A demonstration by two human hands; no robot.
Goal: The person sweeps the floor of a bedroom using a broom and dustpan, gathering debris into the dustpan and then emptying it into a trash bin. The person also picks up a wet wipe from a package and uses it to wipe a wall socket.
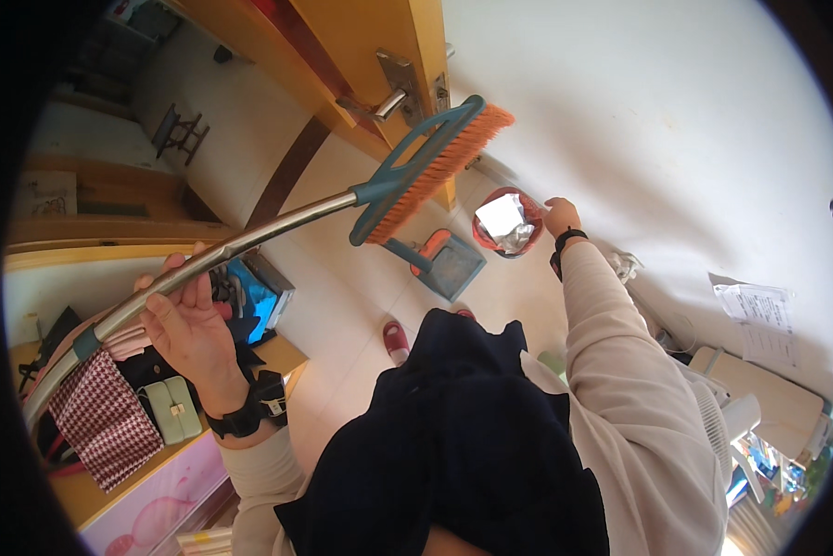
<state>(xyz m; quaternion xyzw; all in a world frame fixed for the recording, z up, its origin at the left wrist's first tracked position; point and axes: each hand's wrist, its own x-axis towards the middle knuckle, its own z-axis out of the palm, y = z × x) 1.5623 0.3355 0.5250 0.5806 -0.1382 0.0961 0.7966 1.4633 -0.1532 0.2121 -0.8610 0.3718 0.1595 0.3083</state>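
My left hand (pixel 192 334) grips the metal handle of a broom (pixel 286 221) between thumb and fingers. The broom is raised and slanted, its blue-green head up near the door and its orange bristles facing right and down. By the white wall, my right hand (pixel 562 217) is closed at the right side of a red trash bin (pixel 478 233), close to its rim. What its fingers pinch, if anything, is too small to make out. White and silvery crumpled rubbish (pixel 503 218) fills the bin's top. A grey dustpan (pixel 453 266) with an orange part lies on the floor below the broom head.
A wooden door (pixel 423 37) with a metal handle (pixel 388 104) stands open ahead. On the left, a low cabinet (pixel 291 356) bears a green purse (pixel 171 410) and a checked cloth (pixel 108 422). Papers (pixel 756 320) hang on the right wall above a folded white table (pixel 759 394).
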